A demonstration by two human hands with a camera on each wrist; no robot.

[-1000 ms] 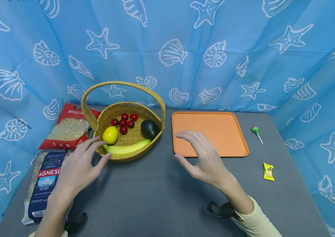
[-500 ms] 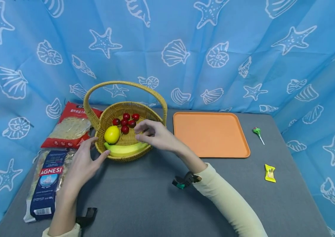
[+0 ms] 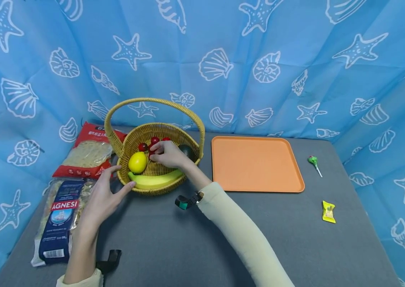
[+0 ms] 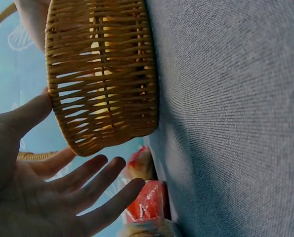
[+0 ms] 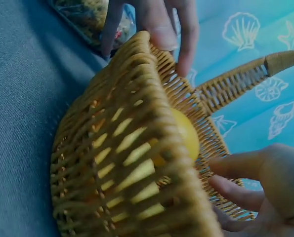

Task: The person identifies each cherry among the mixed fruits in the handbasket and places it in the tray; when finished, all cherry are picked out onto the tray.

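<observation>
A wicker basket (image 3: 145, 190) holds a lemon (image 3: 137, 162), a banana (image 3: 155, 181), an avocado (image 3: 187, 151) and several red cherries (image 3: 143, 147). My right hand (image 3: 168, 154) reaches into it, fingertips bent at the cherries. Its thumb and index finger lie close to one cherry; I cannot tell if they pinch it. In the right wrist view the rim hides what lies below those fingertips. My left hand (image 3: 103, 195) touches the basket's left end. The left wrist view shows its thumb (image 4: 35, 111) on the rim and the other fingers extended and spread.
An orange tray (image 3: 257, 163) lies right of the basket. Farther right are a green lollipop (image 3: 313, 161) and a yellow wrapped candy (image 3: 328, 211). A red food packet (image 3: 89, 149) and a blue Agnesi pasta bag (image 3: 59, 223) lie on the left. The tall basket handle (image 3: 155, 101) arches over the fruit.
My right hand has moved left from in front of the tray into the basket, down to the cherries. My left hand has come to the basket's left rim and stayed there.
</observation>
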